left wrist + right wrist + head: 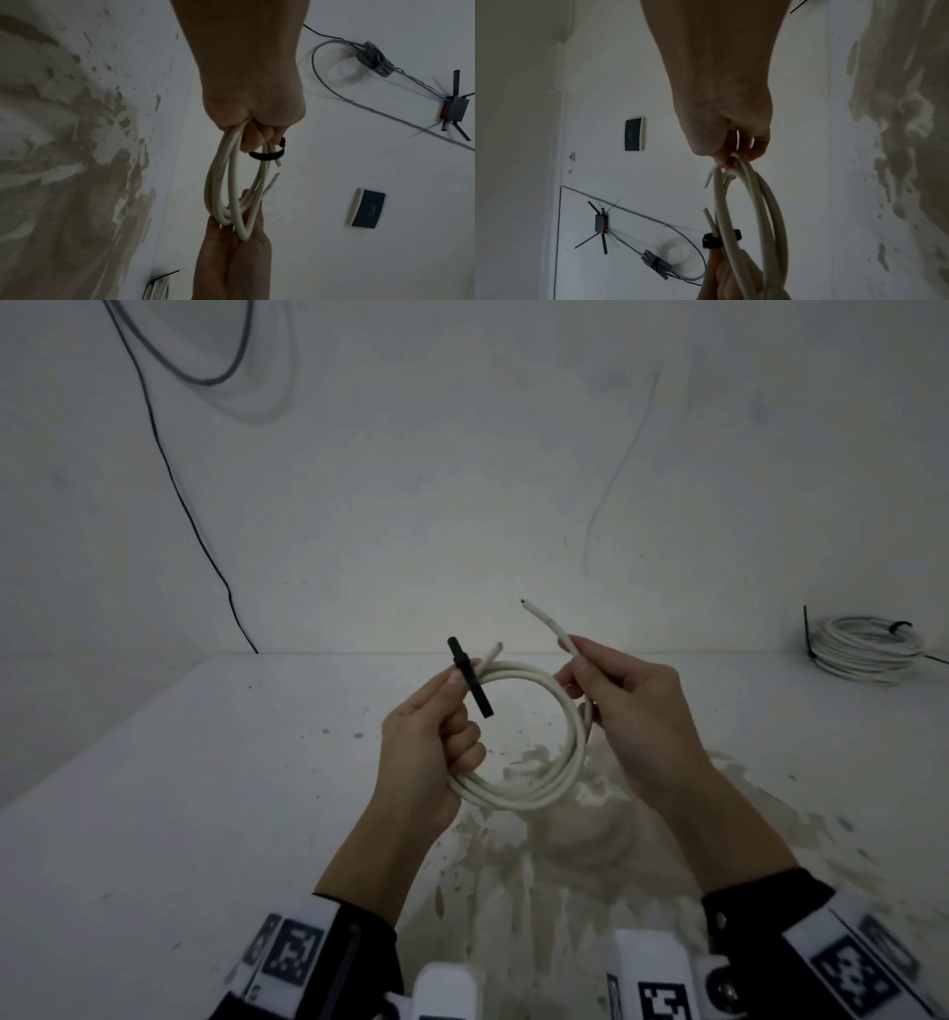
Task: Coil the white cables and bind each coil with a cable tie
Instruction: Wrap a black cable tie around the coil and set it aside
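Nearby, bound coil (868, 648) beside wall (462, 480).

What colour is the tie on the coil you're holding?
Black; the cable tie shows best in the head view.

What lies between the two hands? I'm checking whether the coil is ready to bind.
In the head view only the coil spans the gap between the left hand and the right hand; the black tie sits at the left fingers.
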Demonstrator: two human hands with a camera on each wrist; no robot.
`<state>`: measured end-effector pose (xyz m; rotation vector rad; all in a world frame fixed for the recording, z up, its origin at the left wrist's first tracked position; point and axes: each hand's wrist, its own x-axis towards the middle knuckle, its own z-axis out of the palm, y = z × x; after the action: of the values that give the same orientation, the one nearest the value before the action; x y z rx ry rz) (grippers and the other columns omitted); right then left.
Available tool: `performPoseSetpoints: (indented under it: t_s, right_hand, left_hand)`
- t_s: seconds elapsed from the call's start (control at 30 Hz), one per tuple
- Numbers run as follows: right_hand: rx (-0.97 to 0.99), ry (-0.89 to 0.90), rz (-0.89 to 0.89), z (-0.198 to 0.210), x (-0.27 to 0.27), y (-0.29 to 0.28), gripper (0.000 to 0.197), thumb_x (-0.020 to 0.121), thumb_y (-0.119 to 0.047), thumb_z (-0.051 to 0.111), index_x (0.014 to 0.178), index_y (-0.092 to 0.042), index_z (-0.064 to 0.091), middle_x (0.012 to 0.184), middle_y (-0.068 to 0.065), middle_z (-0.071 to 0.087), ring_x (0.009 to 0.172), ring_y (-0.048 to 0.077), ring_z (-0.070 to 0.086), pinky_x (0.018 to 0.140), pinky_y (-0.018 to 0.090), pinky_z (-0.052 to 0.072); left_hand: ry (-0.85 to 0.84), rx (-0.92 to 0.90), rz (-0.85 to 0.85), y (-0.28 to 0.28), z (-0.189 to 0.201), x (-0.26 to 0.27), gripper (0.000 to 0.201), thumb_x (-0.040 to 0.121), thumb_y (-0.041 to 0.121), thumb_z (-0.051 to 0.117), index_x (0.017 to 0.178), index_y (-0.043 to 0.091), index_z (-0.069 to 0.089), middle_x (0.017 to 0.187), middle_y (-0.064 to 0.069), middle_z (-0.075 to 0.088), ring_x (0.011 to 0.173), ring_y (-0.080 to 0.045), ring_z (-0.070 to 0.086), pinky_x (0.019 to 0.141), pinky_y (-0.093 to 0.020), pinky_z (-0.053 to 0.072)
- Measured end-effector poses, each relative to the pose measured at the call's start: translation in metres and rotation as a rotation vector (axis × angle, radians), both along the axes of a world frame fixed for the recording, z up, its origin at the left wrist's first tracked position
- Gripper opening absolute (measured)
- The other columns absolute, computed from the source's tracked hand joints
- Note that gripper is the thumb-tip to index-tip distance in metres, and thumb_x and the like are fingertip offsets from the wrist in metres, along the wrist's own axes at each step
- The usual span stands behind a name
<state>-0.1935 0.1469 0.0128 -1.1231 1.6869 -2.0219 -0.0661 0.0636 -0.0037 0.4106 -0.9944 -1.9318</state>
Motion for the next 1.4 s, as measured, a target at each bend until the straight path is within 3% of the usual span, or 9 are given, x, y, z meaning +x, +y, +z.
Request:
performPoseSetpoints:
  t_s: [0.1, 0.17, 0.27, 0.47, 0.6, 0.83, 0.97, 1.17, 1.4]
  right_hand:
    - [-0.027, -0.080, 0.073, 0.001, 0.005, 0.002, 0.022, 0.093, -0.007, 0.055, 0.099, -0.022, 0.069, 0.075, -0.003, 0.074, 0.074, 0.017, 0.070, 0.068, 0.032, 0.058]
    - [-0.027, -0.144, 0.156, 0.003, 0.009, 0.003, 0.021, 0.093, -0.005, 0.054, 0.103, -0.017, 0.068, 0.073, 0.002, 0.074, 0.062, 0.023, 0.070, 0.055, 0.029, 0.057]
    - [0.014, -0.132, 0.212, 0.004, 0.007, 0.005, 0.023, 0.092, -0.002, 0.052, 0.102, -0.015, 0.070, 0.068, 0.007, 0.071, 0.042, 0.020, 0.058, 0.040, 0.025, 0.046]
    - [-0.017, -0.112, 0.306, 0.003, 0.002, 0.007, 0.040, 0.091, 0.005, 0.042, 0.093, -0.017, 0.075, 0.060, 0.022, 0.059, 0.037, 0.021, 0.045, 0.037, 0.022, 0.038]
    - [-0.040, -0.087, 0.270, 0.001, 0.003, 0.005, 0.044, 0.091, 0.007, 0.041, 0.086, -0.018, 0.076, 0.043, 0.016, 0.048, 0.035, 0.021, 0.043, 0.036, 0.021, 0.036]
    - [0.007, 0.152, 0.153, 0.004, 0.000, 0.010, 0.042, 0.090, 0.012, 0.040, 0.083, -0.015, 0.072, 0.041, 0.000, 0.055, 0.033, 0.016, 0.048, 0.035, 0.023, 0.039]
    - [0.010, 0.297, 0.113, 0.003, -0.002, 0.010, 0.044, 0.085, 0.018, 0.040, 0.083, -0.013, 0.072, 0.055, -0.014, 0.063, 0.033, 0.011, 0.049, 0.033, 0.020, 0.037]
    - [0.061, 0.464, 0.110, 0.002, -0.008, 0.010, 0.041, 0.084, 0.019, 0.042, 0.089, -0.005, 0.074, 0.082, -0.006, 0.067, 0.038, 0.011, 0.052, 0.039, 0.020, 0.040]
    - [0.055, 0.260, 0.236, 0.005, 0.000, 0.010, 0.023, 0.078, -0.008, 0.049, 0.081, -0.010, 0.071, 0.066, -0.005, 0.062, 0.044, 0.015, 0.049, 0.044, 0.024, 0.038]
  left_hand:
    - [-0.041, -0.027, -0.075, 0.000, 0.003, 0.003, 0.028, 0.095, 0.009, 0.042, 0.089, 0.008, 0.069, 0.047, 0.009, 0.018, 0.033, -0.002, 0.017, 0.032, -0.012, 0.016]
    - [-0.080, -0.055, -0.095, -0.001, 0.004, 0.005, 0.026, 0.095, 0.009, 0.042, 0.094, 0.007, 0.069, 0.048, 0.008, 0.018, 0.034, -0.002, 0.017, 0.032, -0.012, 0.017]
    - [-0.124, -0.089, -0.109, -0.002, 0.005, 0.007, 0.027, 0.095, 0.008, 0.043, 0.091, 0.007, 0.070, 0.049, 0.007, 0.019, 0.034, -0.003, 0.017, 0.033, -0.012, 0.017]
    - [-0.128, -0.108, -0.143, 0.003, 0.010, 0.006, 0.024, 0.093, 0.009, 0.045, 0.094, 0.005, 0.069, 0.049, 0.007, 0.018, 0.035, -0.003, 0.016, 0.032, -0.013, 0.017]
    - [-0.100, -0.074, -0.155, 0.003, 0.012, 0.006, 0.026, 0.093, 0.011, 0.045, 0.086, 0.009, 0.070, 0.049, 0.008, 0.017, 0.034, -0.002, 0.016, 0.031, -0.014, 0.016]
    - [-0.135, -0.045, -0.170, 0.002, 0.011, 0.004, 0.041, 0.093, 0.010, 0.046, 0.064, 0.014, 0.074, 0.048, 0.008, 0.017, 0.034, -0.003, 0.016, 0.031, -0.014, 0.016]
    - [-0.218, -0.013, -0.211, 0.002, 0.011, 0.003, 0.052, 0.093, 0.011, 0.047, 0.046, 0.015, 0.068, 0.046, 0.008, 0.017, 0.033, -0.003, 0.016, 0.033, -0.016, 0.014]
    - [-0.320, -0.023, -0.245, 0.002, 0.012, 0.004, 0.055, 0.094, 0.011, 0.044, 0.042, 0.016, 0.059, 0.047, 0.007, 0.015, 0.034, -0.005, 0.013, 0.038, -0.019, 0.011]
    - [-0.334, -0.053, -0.183, 0.003, 0.013, 0.004, 0.052, 0.094, 0.012, 0.043, 0.045, 0.018, 0.061, 0.046, 0.007, 0.016, 0.035, -0.005, 0.012, 0.036, -0.018, 0.011]
